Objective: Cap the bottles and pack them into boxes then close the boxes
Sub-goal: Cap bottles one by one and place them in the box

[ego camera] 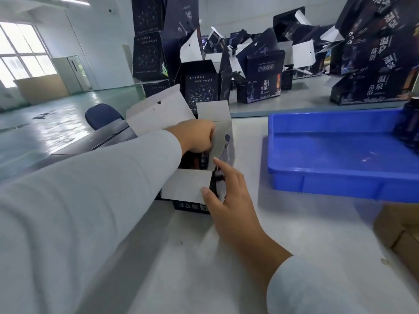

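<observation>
1. Dark printed cardboard forms the open box [192, 196] at the middle of the pale bench [294, 234], with its white inner flaps standing up.
2. Inside the box, dark bottles [200, 160] show through the opening; how many, and whether they are capped, I cannot tell.
3. The person's left hand [195, 137] reaches into the top of the box with fingers curled; it appears to be at a bottle or the inner flap, but what it grips is hidden.
4. The right hand [226, 191] rests against the box's near right corner, fingers fairly straight and spread, steadying the wall.
5. To do this step well, I would judge: press the bottles fully down before folding, keep the right hand bracing the box, and fold the short flaps first.
6. A blue tray [328, 155] lies to the right, with a dark bottle [408, 128] at its far edge.
7. More open boxes [260, 82] are stacked behind.
</observation>
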